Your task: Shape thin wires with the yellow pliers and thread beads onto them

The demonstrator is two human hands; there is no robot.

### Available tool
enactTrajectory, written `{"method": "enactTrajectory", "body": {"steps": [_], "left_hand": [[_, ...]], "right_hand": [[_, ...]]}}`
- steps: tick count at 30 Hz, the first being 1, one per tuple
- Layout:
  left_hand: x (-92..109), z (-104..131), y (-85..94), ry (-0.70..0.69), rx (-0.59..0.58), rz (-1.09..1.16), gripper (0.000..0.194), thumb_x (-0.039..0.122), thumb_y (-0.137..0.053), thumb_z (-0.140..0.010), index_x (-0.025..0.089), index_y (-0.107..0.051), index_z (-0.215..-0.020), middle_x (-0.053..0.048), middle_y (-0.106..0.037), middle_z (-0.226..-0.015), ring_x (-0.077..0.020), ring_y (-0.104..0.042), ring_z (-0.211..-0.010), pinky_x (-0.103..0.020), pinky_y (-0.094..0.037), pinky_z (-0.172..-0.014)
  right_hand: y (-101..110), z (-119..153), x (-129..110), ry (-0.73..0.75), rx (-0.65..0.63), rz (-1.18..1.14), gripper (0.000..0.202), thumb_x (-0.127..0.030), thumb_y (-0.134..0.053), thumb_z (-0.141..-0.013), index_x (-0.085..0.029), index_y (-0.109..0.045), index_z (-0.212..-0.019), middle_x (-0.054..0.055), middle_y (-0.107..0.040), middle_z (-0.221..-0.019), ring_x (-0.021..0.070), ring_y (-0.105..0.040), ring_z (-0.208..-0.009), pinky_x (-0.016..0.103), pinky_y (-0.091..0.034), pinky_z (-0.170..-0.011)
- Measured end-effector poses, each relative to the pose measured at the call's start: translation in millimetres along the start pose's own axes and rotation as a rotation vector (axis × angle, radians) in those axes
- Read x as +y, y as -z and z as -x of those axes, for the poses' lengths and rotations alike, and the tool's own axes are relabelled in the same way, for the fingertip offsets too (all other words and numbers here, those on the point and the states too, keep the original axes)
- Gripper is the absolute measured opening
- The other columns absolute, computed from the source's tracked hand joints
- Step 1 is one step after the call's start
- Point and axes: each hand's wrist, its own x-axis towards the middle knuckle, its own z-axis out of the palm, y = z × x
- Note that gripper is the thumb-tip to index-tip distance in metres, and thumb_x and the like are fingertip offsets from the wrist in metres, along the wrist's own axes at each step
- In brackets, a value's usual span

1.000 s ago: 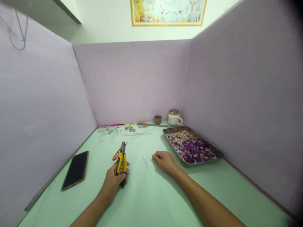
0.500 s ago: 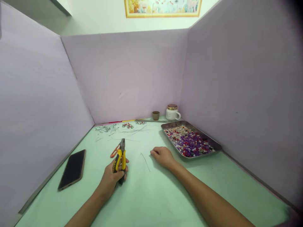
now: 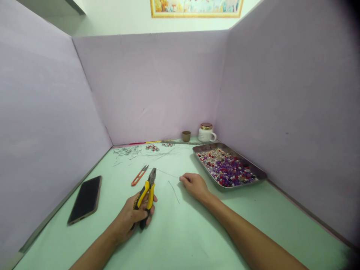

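Note:
My left hand [image 3: 135, 217] is wrapped round yellow-and-black pliers [image 3: 150, 187], whose jaws point up and away. Fingers pinched, my right hand [image 3: 194, 184] holds one end of a thin wire [image 3: 167, 173] that runs left toward the plier jaws; whether the jaws touch it I cannot tell. A short wire with a bent top [image 3: 174, 192] lies on the green table between both hands. Orange thread snips [image 3: 138, 177] rest just left of the pliers.
A metal tray [image 3: 204, 168] of mixed beads sits at the right. At the back are cut wires [image 3: 126, 151], beaded pieces [image 3: 152, 148], a small brown cup [image 3: 186, 136] and a lidded white mug [image 3: 206, 134]. A phone [image 3: 85, 198] lies at the left.
The pliers have tilted to the right and no longer overlap the snips, and their handles are spread wider. The wire at my right fingertips now shows. My right hand has hardly moved.

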Motion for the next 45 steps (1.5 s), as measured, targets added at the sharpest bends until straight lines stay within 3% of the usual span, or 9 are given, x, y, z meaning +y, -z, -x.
{"method": "enactTrajectory", "body": {"steps": [5,11,16,20,27,33,39,42,45], "left_hand": [[4.2,9.1,-5.6,0.059,-0.137,-0.093,0.04,0.004,-0.042,-0.052,0.015,-0.049,-0.09,-0.001,-0.054,-0.068,-0.0101,-0.048,-0.048,-0.023,-0.035,-0.045],[19.9,16.4,-7.8,0.077,-0.153,-0.224,0.041,0.002,-0.04,-0.054,0.015,-0.048,-0.092,0.0,-0.053,-0.069,-0.0093,-0.048,-0.049,-0.024,-0.038,-0.048],[22.1,21.1,-11.2,0.047,-0.127,-0.328,0.044,0.001,-0.038,-0.053,0.016,-0.049,-0.092,0.002,-0.052,-0.067,-0.0092,-0.046,-0.053,-0.022,-0.038,-0.048],[20.3,22.5,-12.9,0.05,-0.116,-0.372,0.048,0.001,-0.036,-0.051,0.018,-0.05,-0.095,0.004,-0.051,-0.066,-0.0088,-0.044,-0.053,-0.02,-0.035,-0.047],[28.0,23.8,-15.0,-0.003,-0.084,-0.496,0.047,0.001,-0.036,-0.053,0.017,-0.052,-0.094,0.001,-0.055,-0.079,-0.0099,-0.047,-0.064,-0.022,-0.038,-0.059],[19.1,21.2,-15.2,-0.145,0.027,-0.913,0.071,-0.002,-0.035,-0.057,0.022,-0.039,-0.124,-0.004,-0.054,-0.105,-0.0179,-0.05,-0.092,-0.029,-0.038,-0.081],[6.8,18.3,-26.3,-0.043,0.215,-1.453,0.088,-0.005,-0.036,-0.055,0.022,-0.016,-0.136,-0.011,-0.046,-0.116,-0.0241,-0.048,-0.094,-0.031,-0.042,-0.07],[8.4,19.4,-28.7,-0.055,0.23,-1.385,0.088,-0.005,-0.036,-0.054,0.024,-0.017,-0.135,-0.01,-0.047,-0.115,-0.0229,-0.048,-0.093,-0.03,-0.041,-0.071],[17.1,24.4,-26.2,-0.11,0.145,-1.011,0.077,-0.003,-0.036,-0.056,0.023,-0.031,-0.129,-0.006,-0.052,-0.102,-0.0177,-0.05,-0.087,-0.026,-0.04,-0.071]], "right_hand": [[0.3,16.3,-31.9,-0.053,-0.065,-0.426,0.041,-0.042,-0.033,-0.081,-0.014,-0.063,-0.076,0.003,-0.062,-0.067,0.0121,-0.051,-0.054,0.023,-0.037,-0.053],[7.7,31.9,-49.4,0.122,0.063,-0.033,0.023,-0.033,-0.048,-0.077,-0.021,-0.065,-0.068,0.002,-0.064,-0.071,0.0159,-0.051,-0.07,0.026,-0.036,-0.063],[9.6,35.3,-53.6,0.257,-0.024,-0.25,0.018,-0.027,-0.047,-0.079,-0.018,-0.062,-0.077,0.002,-0.061,-0.068,0.0135,-0.052,-0.066,0.023,-0.038,-0.061],[12.8,36.5,-56.7,0.215,-0.14,-0.412,0.022,-0.028,-0.046,-0.079,-0.016,-0.059,-0.068,-0.002,-0.051,-0.054,0.0078,-0.04,-0.047,0.02,-0.031,-0.047],[12.1,33.0,-55.4,0.042,-0.203,-0.558,0.035,-0.036,-0.042,-0.08,-0.015,-0.05,-0.052,-0.004,-0.042,-0.045,0.0065,-0.031,-0.041,0.02,-0.026,-0.043],[0.2,34.5,-52.7,-0.005,-0.081,-0.39,0.028,-0.032,-0.042,-0.077,-0.015,-0.059,-0.064,-0.004,-0.04,-0.045,0.0078,-0.033,-0.043,0.02,-0.026,-0.044],[-2.2,34.2,-52.6,-0.068,-0.054,-0.324,0.028,-0.03,-0.041,-0.076,-0.014,-0.062,-0.065,-0.003,-0.042,-0.045,0.0089,-0.035,-0.044,0.02,-0.027,-0.044],[-1.9,32.6,-53.0,-0.085,-0.094,-0.418,0.028,-0.032,-0.042,-0.076,-0.014,-0.06,-0.066,-0.003,-0.044,-0.046,0.0081,-0.035,-0.043,0.02,-0.027,-0.044],[-0.1,32.0,-52.9,-0.048,-0.141,-0.532,0.028,-0.033,-0.043,-0.077,-0.014,-0.058,-0.065,-0.004,-0.043,-0.045,0.0072,-0.032,-0.042,0.02,-0.026,-0.044]]}}
